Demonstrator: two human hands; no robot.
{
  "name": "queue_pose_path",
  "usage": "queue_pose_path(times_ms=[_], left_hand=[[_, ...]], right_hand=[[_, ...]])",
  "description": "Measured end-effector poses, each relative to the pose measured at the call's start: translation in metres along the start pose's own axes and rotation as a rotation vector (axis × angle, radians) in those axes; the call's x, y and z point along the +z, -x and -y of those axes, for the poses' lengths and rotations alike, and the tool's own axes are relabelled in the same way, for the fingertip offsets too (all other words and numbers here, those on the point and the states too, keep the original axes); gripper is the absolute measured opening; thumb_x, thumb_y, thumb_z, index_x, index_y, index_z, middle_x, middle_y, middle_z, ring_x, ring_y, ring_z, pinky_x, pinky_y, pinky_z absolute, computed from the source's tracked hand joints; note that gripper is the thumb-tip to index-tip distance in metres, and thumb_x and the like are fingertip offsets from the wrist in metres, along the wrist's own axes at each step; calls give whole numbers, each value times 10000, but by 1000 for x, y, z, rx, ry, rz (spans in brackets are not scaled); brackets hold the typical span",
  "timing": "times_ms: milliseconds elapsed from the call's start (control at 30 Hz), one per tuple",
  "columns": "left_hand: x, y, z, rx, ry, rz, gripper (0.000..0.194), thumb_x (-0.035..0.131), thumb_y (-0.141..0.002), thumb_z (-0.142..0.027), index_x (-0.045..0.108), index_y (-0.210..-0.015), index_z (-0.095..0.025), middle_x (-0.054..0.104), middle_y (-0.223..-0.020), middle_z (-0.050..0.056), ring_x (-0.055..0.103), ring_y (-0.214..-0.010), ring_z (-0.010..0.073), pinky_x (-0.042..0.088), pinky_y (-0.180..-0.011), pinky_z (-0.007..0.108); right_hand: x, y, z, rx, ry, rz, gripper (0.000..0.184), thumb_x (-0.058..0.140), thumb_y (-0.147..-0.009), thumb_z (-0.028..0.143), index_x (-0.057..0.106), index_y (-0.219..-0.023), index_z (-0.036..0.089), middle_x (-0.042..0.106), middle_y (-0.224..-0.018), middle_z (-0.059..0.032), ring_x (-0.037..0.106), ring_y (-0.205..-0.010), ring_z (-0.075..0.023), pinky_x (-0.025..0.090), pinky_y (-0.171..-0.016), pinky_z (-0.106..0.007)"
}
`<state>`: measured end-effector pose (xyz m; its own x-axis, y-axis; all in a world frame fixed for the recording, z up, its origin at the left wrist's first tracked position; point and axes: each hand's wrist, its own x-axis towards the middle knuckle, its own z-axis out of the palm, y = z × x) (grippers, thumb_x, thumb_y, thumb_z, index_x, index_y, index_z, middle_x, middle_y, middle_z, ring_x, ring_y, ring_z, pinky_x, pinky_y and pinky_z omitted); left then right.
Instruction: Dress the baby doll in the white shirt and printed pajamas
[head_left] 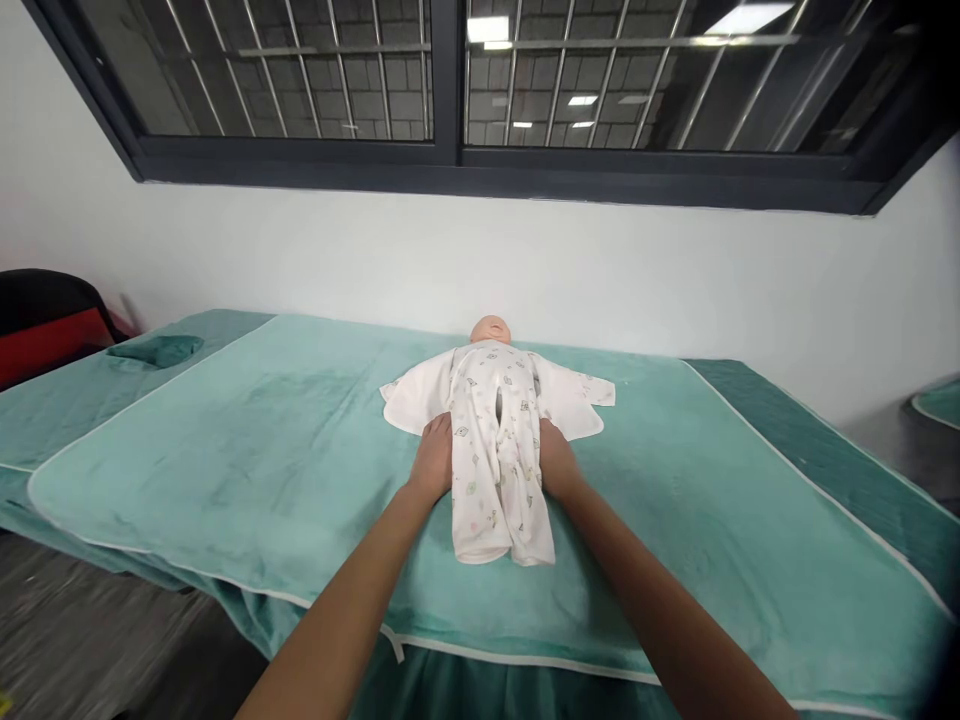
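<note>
A baby doll (491, 329) lies on its back in the middle of a teal towel (262, 440), head toward the wall. It wears a white printed romper (495, 450) with sleeves spread to both sides. My left hand (433, 458) presses against the romper's left side at the waist. My right hand (556, 458) presses against the right side at the same height. The fingers of both hands are tucked under or against the cloth and mostly hidden.
The towel covers a teal padded bed (825, 450) set against a white wall under a dark window. A folded teal cloth (157, 350) lies at the far left. A black and red seat (45, 320) stands at the left edge. Another bed corner (937, 402) shows at right.
</note>
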<state>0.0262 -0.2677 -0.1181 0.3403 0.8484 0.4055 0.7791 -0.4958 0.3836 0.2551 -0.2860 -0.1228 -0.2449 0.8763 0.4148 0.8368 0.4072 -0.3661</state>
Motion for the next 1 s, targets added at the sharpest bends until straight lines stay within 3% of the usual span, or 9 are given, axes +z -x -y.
queue_pose_path(times_ms=[200, 367, 600, 700, 767, 833, 867, 1000], left_hand=[[-3, 0, -1, 9, -28, 23, 266, 501, -877, -201, 679, -1075, -189, 660, -1091, 134, 548, -1100, 304, 429, -926, 424], [-6, 4, -6, -33, -119, -4, 219, 444, -910, -215, 657, -957, -191, 636, -933, 119, 564, -911, 275, 425, -792, 396], [-13, 30, 0, 83, -172, -10, 125, 480, -887, -193, 590, -828, -189, 605, -860, 77, 528, -839, 240, 402, -749, 373], [-14, 36, 5, 104, -99, 5, 130, 477, -885, -165, 575, -806, -196, 597, -845, 54, 522, -834, 218, 402, -737, 346], [-14, 37, 7, 109, -83, -12, 164, 454, -898, -161, 565, -783, -198, 593, -841, 54, 520, -840, 217, 403, -736, 342], [-13, 38, 8, 90, -82, -55, 193, 428, -912, -162, 556, -771, -199, 593, -833, 55, 518, -835, 218, 407, -741, 346], [-12, 38, 9, 69, -82, -85, 201, 416, -914, -157, 552, -771, -200, 593, -825, 54, 516, -829, 219, 410, -746, 349], [-9, 39, 12, -42, -50, -171, 196, 404, -890, -121, 558, -803, -205, 604, -817, 49, 527, -833, 221, 428, -777, 353]], right_hand=[[-7, 25, 6, -97, -224, -42, 233, 511, -894, 189, 713, -1008, 205, 648, -1078, -104, 590, -1014, -238, 502, -853, -348], [-2, 24, 7, -64, -244, -63, 285, 527, -864, 153, 729, -1049, 234, 658, -1109, -98, 594, -1060, -262, 506, -874, -380], [-10, 39, 4, 19, -267, 34, 218, 492, -841, 154, 701, -833, 217, 664, -968, -72, 600, -956, -233, 480, -819, -343], [-17, 43, -12, 171, -365, 21, 195, 487, -873, 267, 671, -834, 212, 669, -891, -47, 608, -843, -209, 476, -768, -325], [-22, 38, -31, 336, -330, -138, 256, 498, -879, 368, 667, -949, 188, 680, -976, -80, 614, -890, -226, 474, -821, -347], [-27, 29, -53, 503, -141, -317, 371, 536, -848, 416, 644, -1063, 135, 657, -1104, -157, 589, -1030, -278, 439, -922, -400], [-30, 24, -63, 582, -49, -345, 419, 555, -832, 427, 631, -1100, 114, 638, -1149, -192, 567, -1091, -307, 413, -959, -427], [-40, -3, -86, 804, -35, -179, 414, 644, -755, 451, 647, -1015, 129, 659, -1046, -192, 601, -1019, -350, 426, -886, -454]])
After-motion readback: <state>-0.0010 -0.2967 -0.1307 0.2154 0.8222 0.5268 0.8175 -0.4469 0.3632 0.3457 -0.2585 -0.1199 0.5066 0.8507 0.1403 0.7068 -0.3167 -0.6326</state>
